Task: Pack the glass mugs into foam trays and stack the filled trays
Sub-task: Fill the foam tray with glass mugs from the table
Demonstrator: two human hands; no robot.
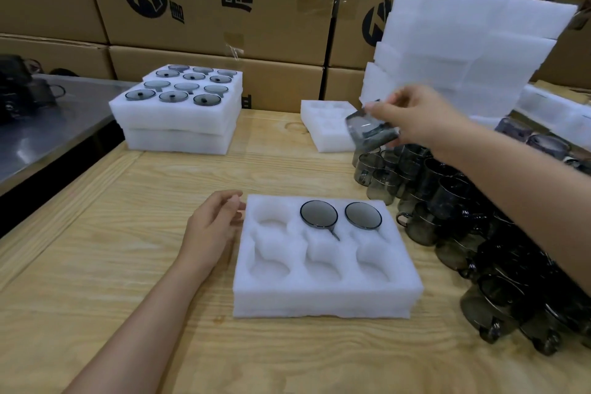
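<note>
One glass mug (371, 131), pinched tilted by the right hand (415, 118), hangs beyond the foam tray (319, 301), whose free pockets lie nearer and leftward, beside the loosely curled left hand (211, 230).

The left hand (212, 227) lies loosely curled; the right hand (415, 115), raised, pinches.
</note>
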